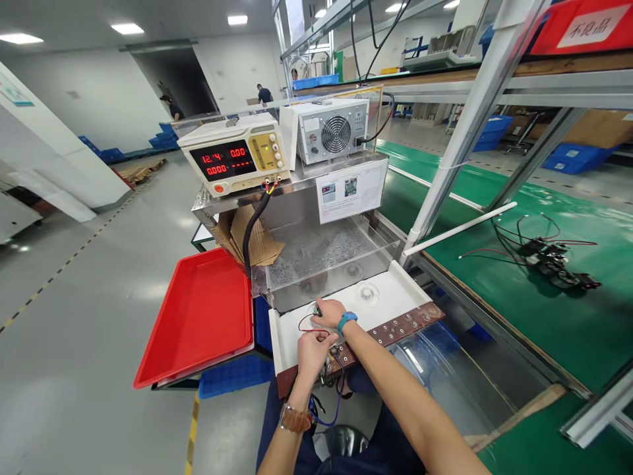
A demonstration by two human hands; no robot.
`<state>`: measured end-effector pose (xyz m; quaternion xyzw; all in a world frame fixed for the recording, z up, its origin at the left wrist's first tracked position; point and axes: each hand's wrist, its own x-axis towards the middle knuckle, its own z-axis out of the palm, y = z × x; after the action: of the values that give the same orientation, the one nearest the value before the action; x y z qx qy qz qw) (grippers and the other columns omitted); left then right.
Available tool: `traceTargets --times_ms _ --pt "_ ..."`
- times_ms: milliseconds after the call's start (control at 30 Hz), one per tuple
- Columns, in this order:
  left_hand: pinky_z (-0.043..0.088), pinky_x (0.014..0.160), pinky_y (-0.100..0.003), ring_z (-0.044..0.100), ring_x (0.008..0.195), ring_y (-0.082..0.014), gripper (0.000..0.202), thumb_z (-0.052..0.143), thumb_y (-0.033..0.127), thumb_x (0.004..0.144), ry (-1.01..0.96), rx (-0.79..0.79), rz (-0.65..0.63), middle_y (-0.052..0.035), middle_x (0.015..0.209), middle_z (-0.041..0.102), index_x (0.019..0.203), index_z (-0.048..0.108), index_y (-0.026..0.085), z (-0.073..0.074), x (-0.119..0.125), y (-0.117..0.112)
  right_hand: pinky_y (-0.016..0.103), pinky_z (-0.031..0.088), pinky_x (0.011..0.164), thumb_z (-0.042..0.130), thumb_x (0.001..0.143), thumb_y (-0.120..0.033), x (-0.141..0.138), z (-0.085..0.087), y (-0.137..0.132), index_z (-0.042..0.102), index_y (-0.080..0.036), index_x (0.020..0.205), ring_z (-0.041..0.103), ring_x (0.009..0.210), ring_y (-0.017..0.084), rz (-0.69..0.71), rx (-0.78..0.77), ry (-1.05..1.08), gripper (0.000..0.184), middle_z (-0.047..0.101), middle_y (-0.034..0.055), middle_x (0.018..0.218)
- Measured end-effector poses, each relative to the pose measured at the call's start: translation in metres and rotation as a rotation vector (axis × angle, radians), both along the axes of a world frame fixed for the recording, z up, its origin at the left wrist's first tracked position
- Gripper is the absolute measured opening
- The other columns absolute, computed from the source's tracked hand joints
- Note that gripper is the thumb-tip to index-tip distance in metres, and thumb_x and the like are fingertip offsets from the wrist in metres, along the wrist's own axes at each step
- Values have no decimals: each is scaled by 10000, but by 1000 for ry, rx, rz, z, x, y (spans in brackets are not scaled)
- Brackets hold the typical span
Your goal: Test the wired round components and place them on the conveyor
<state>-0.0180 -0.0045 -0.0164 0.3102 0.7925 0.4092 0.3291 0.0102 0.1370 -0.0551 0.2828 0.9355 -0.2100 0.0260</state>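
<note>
My right hand, with a blue wristband, rests on the white tray and pinches a small dark green part with red and black wires trailing from it. My left hand, with a brown watch strap, is closed on those thin wires near the brown terminal strip at the tray's front edge. Behind the tray stands a clear water tank.
A power supply showing 12.4 sits on the steel shelf beside a white fan unit. A red tray lies to the left. Wired parts lie on the green conveyor at right. Two people stand far back.
</note>
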Motion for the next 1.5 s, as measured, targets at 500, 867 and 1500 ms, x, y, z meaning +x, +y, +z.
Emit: traceTargets --times_ms 500,867,1500 --pt "375 588 -243 587 619 -149 272 662 408 699 53 -73 -24 -40 675 683 697 667 136 -7 -2 3 294 387 705 563 810 -520 -1 -2 0 550 -165 1091 648 923 254 -5 -5 23 453 694 98 963" --pt "330 562 -233 557 603 -132 225 677 363 709 102 -87 -22 -17 632 654 657 650 147 -9 -2 3 296 376 709 546 818 -507 -1 -2 0 550 -167 1086 640 915 248 -12 -14 27 433 687 103 967" --pt "332 580 -231 562 609 -124 198 675 334 733 140 -92 -50 -8 641 659 658 644 154 -7 -2 3 289 369 709 542 823 -499 -2 -2 -1 555 -170 1095 638 906 244 -19 -6 7 427 688 100 955"
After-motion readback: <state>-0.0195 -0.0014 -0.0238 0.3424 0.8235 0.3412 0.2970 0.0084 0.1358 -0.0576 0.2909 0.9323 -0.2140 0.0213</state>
